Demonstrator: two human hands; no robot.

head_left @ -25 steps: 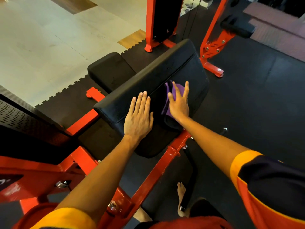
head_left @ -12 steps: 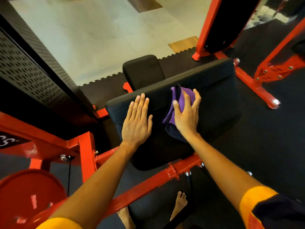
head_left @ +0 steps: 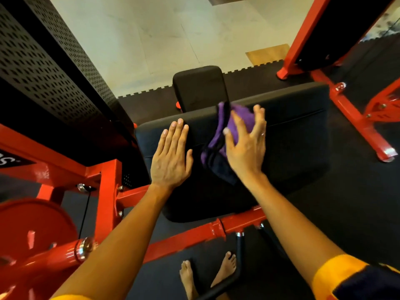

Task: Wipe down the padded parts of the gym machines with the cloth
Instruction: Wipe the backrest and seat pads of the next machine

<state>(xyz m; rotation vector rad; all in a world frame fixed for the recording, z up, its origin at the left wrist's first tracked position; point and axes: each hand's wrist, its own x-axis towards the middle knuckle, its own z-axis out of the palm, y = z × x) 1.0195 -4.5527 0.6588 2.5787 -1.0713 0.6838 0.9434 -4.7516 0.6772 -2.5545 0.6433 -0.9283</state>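
Observation:
A wide black arm pad (head_left: 292, 144) slopes down toward me on a red machine frame (head_left: 194, 234). My left hand (head_left: 171, 156) lies flat on the pad's left part, fingers straight and together. My right hand (head_left: 246, 144) presses a purple and dark cloth (head_left: 218, 135) against the middle of the pad with spread fingers; the cloth bunches out to the left of the hand. Beyond the pad stands a smaller black seat pad (head_left: 200, 87).
A black perforated weight-stack cover (head_left: 43, 68) rises at the left. A red weight plate (head_left: 32, 230) sits on a bar at lower left. Another red frame (head_left: 346, 105) stands at the right. My bare feet (head_left: 207, 273) are on the black rubber floor.
The view has swung and moved closer to the pad. My right hand has slid the cloth a little up the pad toward its top edge. The left hand stays flat in place.

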